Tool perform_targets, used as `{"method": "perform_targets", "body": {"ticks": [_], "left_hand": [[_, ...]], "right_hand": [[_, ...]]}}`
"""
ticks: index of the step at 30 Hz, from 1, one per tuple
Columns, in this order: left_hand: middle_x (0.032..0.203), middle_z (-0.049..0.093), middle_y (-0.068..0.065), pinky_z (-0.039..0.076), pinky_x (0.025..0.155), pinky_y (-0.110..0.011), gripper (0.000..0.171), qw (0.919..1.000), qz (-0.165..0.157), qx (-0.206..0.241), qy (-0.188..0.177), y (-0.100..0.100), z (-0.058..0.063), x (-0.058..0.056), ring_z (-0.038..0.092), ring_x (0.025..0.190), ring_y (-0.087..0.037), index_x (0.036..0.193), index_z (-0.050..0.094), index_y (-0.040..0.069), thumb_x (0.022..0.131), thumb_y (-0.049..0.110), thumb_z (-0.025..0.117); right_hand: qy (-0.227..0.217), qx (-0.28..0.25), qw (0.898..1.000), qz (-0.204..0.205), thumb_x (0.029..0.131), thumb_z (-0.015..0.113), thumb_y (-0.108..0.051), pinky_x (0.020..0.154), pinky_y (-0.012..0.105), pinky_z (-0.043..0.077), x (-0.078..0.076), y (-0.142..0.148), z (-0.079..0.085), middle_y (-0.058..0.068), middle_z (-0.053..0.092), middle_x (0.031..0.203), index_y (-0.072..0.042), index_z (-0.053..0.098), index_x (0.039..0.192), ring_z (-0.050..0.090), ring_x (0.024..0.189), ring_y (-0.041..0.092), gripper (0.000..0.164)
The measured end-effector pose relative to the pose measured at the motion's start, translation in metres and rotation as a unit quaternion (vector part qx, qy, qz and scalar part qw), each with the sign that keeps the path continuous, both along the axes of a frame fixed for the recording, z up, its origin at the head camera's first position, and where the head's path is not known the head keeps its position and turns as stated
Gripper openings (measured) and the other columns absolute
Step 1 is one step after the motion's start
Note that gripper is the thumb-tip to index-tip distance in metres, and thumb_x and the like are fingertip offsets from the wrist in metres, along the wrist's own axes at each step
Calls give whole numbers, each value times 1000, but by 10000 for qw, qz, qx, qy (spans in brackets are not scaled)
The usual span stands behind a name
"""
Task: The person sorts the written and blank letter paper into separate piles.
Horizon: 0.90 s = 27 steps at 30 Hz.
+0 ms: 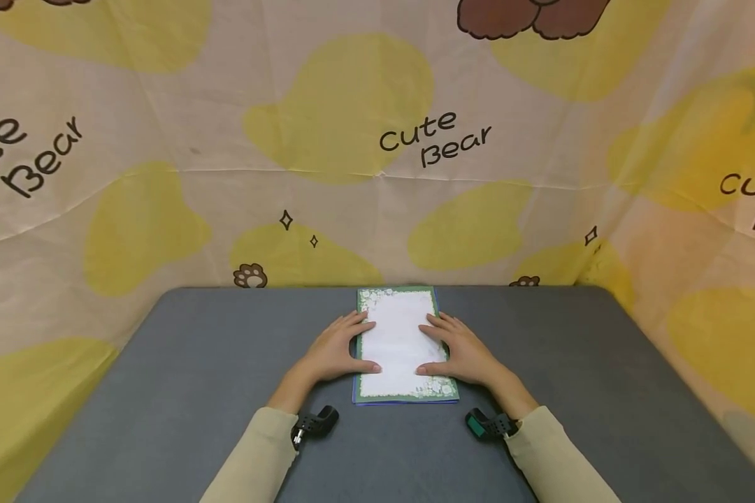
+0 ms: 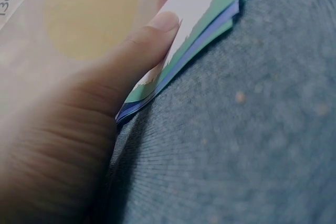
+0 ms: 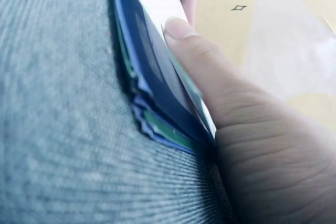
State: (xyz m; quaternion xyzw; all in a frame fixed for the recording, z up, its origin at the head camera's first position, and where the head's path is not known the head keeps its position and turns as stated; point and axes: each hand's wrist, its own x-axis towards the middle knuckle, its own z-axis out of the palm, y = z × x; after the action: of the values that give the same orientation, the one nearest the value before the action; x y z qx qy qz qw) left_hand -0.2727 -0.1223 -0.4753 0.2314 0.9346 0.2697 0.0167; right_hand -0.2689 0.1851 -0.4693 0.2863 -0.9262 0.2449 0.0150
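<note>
A stack of paper sheets [image 1: 398, 342] lies on the grey table, its top sheet white with a green floral border. Sheets with blue and green edges [image 2: 210, 34] show beneath it, slightly uneven. My left hand [image 1: 336, 349] grips the stack's left side, thumb lying over the white sheet and forefinger tip on its face. On the opposite side my right hand [image 1: 468, 353] holds the stack in the same way. In the right wrist view the right thumb [image 3: 197, 45] rests on top, above fanned dark blue and green layers [image 3: 165, 93]. Some other fingers are partly hidden.
The grey cloth-covered table [image 1: 226, 349] has its far edge right behind the stack. A hanging cloth backdrop [image 1: 352, 209] with yellow patches and "cute Bear" lettering rises behind the table. Black wrist devices [image 1: 317, 421] sit at both sleeve cuffs.
</note>
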Motion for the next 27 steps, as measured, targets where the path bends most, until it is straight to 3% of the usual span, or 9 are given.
{"method": "perform_targets", "body": {"ticks": [8, 13, 19, 27], "left_hand": [[166, 34, -3, 24, 124, -59, 90, 10000, 14, -32, 8, -2, 1, 0, 22, 157, -31, 151, 50, 24, 75, 63, 80], [166, 34, -2, 23, 124, -59, 90, 10000, 9, -68, 17, -2, 1, -1, 22, 157, -31, 151, 50, 25, 76, 64, 79], [165, 35, 0, 22, 126, -57, 86, 10000, 38, -71, -20, 0, 1, -2, 22, 158, -28, 151, 50, 26, 78, 63, 78], [163, 39, -3, 26, 122, -62, 73, 9995, 68, 287, -65, 0, 2, 1, 26, 156, -33, 147, 56, 24, 84, 54, 77]], "right_hand": [[200, 316, 9992, 120, 80, 74, -64, 123, 64, 21, -3, 3, -1, 11, 34, 165, -17, 42, 155, 25, 154, 41, 94], [239, 387, 9989, 107, 80, 74, -63, 125, 61, 20, -3, 4, -1, 10, 36, 164, -16, 44, 155, 27, 154, 39, 93], [184, 143, 9997, -49, 81, 77, -58, 123, 64, 20, -4, 5, -4, 8, 41, 162, -17, 49, 152, 29, 154, 38, 87], [160, -441, 9988, -138, 85, 77, -46, 123, 64, 22, -3, 5, -7, 11, 48, 156, -15, 56, 146, 33, 152, 39, 72]]}}
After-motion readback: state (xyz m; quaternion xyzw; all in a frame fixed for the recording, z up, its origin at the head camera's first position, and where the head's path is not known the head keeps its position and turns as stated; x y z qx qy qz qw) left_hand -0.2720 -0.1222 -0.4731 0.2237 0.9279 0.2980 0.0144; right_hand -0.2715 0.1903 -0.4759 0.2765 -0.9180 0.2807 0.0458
